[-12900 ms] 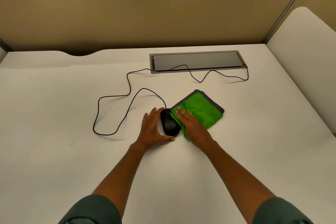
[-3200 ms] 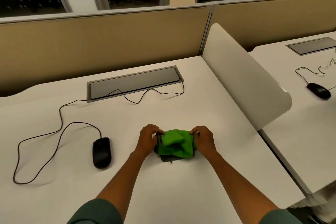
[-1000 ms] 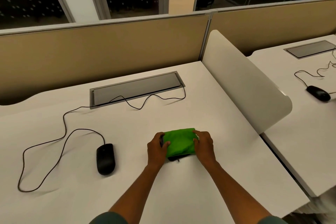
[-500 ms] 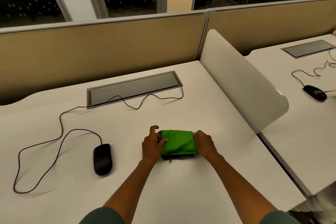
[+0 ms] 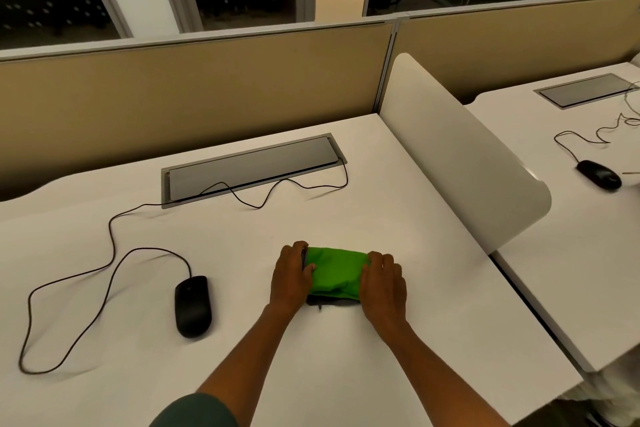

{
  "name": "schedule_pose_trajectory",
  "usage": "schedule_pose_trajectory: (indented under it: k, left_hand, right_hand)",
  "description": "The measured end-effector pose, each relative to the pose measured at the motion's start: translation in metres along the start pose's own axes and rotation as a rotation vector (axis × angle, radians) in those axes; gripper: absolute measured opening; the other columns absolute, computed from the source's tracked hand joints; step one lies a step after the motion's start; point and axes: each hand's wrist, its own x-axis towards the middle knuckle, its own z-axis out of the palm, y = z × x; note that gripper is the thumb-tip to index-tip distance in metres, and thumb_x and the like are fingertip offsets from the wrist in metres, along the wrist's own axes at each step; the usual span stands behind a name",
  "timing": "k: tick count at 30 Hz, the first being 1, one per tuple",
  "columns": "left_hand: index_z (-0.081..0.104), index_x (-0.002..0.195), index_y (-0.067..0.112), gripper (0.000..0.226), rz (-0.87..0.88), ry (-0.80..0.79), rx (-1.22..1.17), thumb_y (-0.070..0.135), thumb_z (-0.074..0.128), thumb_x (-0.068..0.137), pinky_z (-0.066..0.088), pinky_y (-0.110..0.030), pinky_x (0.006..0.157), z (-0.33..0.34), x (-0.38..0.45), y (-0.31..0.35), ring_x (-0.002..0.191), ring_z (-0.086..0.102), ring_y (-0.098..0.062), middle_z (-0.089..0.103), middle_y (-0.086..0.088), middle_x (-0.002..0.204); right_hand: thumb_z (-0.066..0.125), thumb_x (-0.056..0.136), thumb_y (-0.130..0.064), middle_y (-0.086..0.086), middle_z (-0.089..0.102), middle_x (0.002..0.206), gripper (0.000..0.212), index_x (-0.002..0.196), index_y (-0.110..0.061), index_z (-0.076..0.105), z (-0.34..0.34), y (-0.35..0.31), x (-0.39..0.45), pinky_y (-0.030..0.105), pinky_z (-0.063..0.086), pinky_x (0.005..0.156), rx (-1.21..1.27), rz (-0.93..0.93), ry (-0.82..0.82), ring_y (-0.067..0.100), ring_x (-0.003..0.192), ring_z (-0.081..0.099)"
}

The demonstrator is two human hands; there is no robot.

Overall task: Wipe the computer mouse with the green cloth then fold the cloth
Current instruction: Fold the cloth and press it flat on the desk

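The green cloth [image 5: 335, 274], with a grey underside showing at its near edge, lies folded into a small rectangle on the white desk [image 5: 381, 204]. My left hand [image 5: 292, 276] grips its left end with the thumb on top. My right hand [image 5: 382, 281] presses down on its right end, fingers curled over the edge. The black computer mouse [image 5: 192, 305] rests on the desk well to the left of my hands, untouched, its cable [image 5: 110, 243] looping away to the back.
A grey cable hatch [image 5: 249, 166] sits at the back of the desk before a tan partition [image 5: 194, 90]. A white divider panel [image 5: 460, 156] bounds the right side. The neighbouring desk holds another black mouse [image 5: 598, 175] and cable.
Since half a second ago my left fingers have come down onto the cloth's left end, and both hands press the folded cloth flatter. The mouse has stayed put.
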Motion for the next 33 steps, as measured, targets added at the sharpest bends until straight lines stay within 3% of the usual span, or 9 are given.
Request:
schedule_pose_trajectory:
  k: [2, 4, 6, 8, 12, 17, 26, 30, 33]
  left_hand:
    - [0.047, 0.134, 0.014, 0.044, 0.095, 0.045, 0.144, 0.022, 0.056, 0.091, 0.043, -0.044, 0.098, 0.002, 0.000, 0.001, 0.124, 0.044, -0.033, 0.046, -0.014, 0.136]
    - [0.034, 0.145, 0.014, 0.051, 0.225, -0.016, 0.274, 0.029, 0.044, 0.097, 0.027, -0.047, 0.115, 0.007, 0.000, 0.004, 0.145, 0.023, -0.030, 0.026, -0.010, 0.157]
    - [0.018, 0.152, 0.015, 0.055, 0.360, -0.145, 0.399, 0.034, 0.029, 0.102, 0.010, -0.046, 0.122, 0.015, -0.002, 0.003, 0.150, 0.000, -0.021, 0.006, -0.002, 0.162]
    - [0.011, 0.153, 0.015, 0.055, 0.442, -0.217, 0.515, 0.033, 0.021, 0.102, 0.005, -0.047, 0.123, 0.022, -0.007, -0.005, 0.150, -0.007, -0.020, 0.001, 0.000, 0.162]
    - [0.000, 0.152, 0.018, 0.055, 0.432, -0.254, 0.563, 0.032, 0.018, 0.102, -0.006, -0.045, 0.122, 0.026, -0.010, -0.022, 0.149, -0.014, -0.020, -0.012, 0.004, 0.159]
    - [-0.002, 0.152, 0.022, 0.056, 0.408, -0.250, 0.546, 0.037, 0.017, 0.102, -0.009, -0.042, 0.122, 0.029, -0.009, -0.026, 0.148, -0.018, -0.014, -0.013, 0.006, 0.161]
    - [-0.010, 0.151, 0.020, 0.060, 0.393, -0.319, 0.558, 0.041, 0.016, 0.101, -0.009, -0.044, 0.122, 0.015, -0.007, -0.022, 0.148, -0.018, -0.017, -0.020, 0.003, 0.159]
    - [-0.010, 0.151, 0.021, 0.060, 0.352, -0.216, 0.540, 0.039, 0.019, 0.101, -0.006, -0.043, 0.122, -0.009, 0.000, -0.020, 0.148, -0.016, -0.017, -0.018, 0.001, 0.160]
    - [-0.008, 0.151, 0.021, 0.061, 0.320, -0.159, 0.582, 0.040, 0.021, 0.101, -0.005, -0.043, 0.121, -0.026, 0.008, -0.021, 0.149, -0.015, -0.021, -0.017, -0.001, 0.159]
  right_hand:
    - [0.047, 0.096, -0.020, 0.011, 0.052, 0.132, 0.037, 0.133, -0.013, 0.047, -0.001, -0.009, 0.005, 0.044, 0.048, 0.092, 0.080, -0.064, 0.082, 0.031, 0.116, 0.052]
    - [0.039, 0.101, -0.025, 0.008, 0.029, 0.155, 0.048, 0.146, -0.014, 0.031, 0.000, -0.017, 0.011, 0.045, 0.027, 0.115, 0.077, -0.166, -0.020, 0.029, 0.141, 0.028]
    - [0.028, 0.103, -0.030, 0.004, 0.002, 0.161, 0.053, 0.152, -0.015, 0.013, 0.010, -0.021, 0.014, 0.044, 0.005, 0.121, -0.030, -0.278, -0.136, 0.025, 0.148, 0.002]
    - [0.024, 0.103, -0.034, 0.005, -0.005, 0.161, 0.056, 0.152, -0.015, 0.007, 0.022, -0.017, 0.011, 0.043, -0.003, 0.119, -0.113, -0.321, -0.194, 0.024, 0.148, -0.005]
    - [0.019, 0.099, -0.042, 0.006, 0.004, 0.162, 0.061, 0.153, -0.015, 0.009, 0.035, -0.009, 0.005, 0.044, -0.002, 0.119, -0.169, -0.340, -0.179, 0.024, 0.148, -0.001]
    - [0.015, 0.097, -0.044, 0.004, 0.005, 0.161, 0.062, 0.153, -0.016, 0.010, 0.044, -0.005, 0.005, 0.047, 0.003, 0.121, -0.194, -0.326, -0.149, 0.022, 0.148, -0.003]
    - [0.022, 0.099, -0.046, 0.004, -0.005, 0.162, 0.064, 0.153, -0.016, 0.001, 0.032, -0.008, 0.008, 0.048, -0.009, 0.117, -0.199, -0.345, -0.250, 0.022, 0.148, -0.011]
    - [0.025, 0.099, -0.046, 0.004, -0.001, 0.162, 0.066, 0.152, -0.018, -0.001, 0.015, -0.008, 0.025, 0.048, 0.000, 0.119, -0.161, -0.335, -0.240, 0.023, 0.148, -0.005]
    - [0.035, 0.099, -0.044, 0.008, 0.022, 0.158, 0.068, 0.152, -0.016, 0.004, 0.007, -0.007, 0.040, 0.045, 0.020, 0.117, -0.147, -0.343, -0.319, 0.028, 0.144, 0.021]
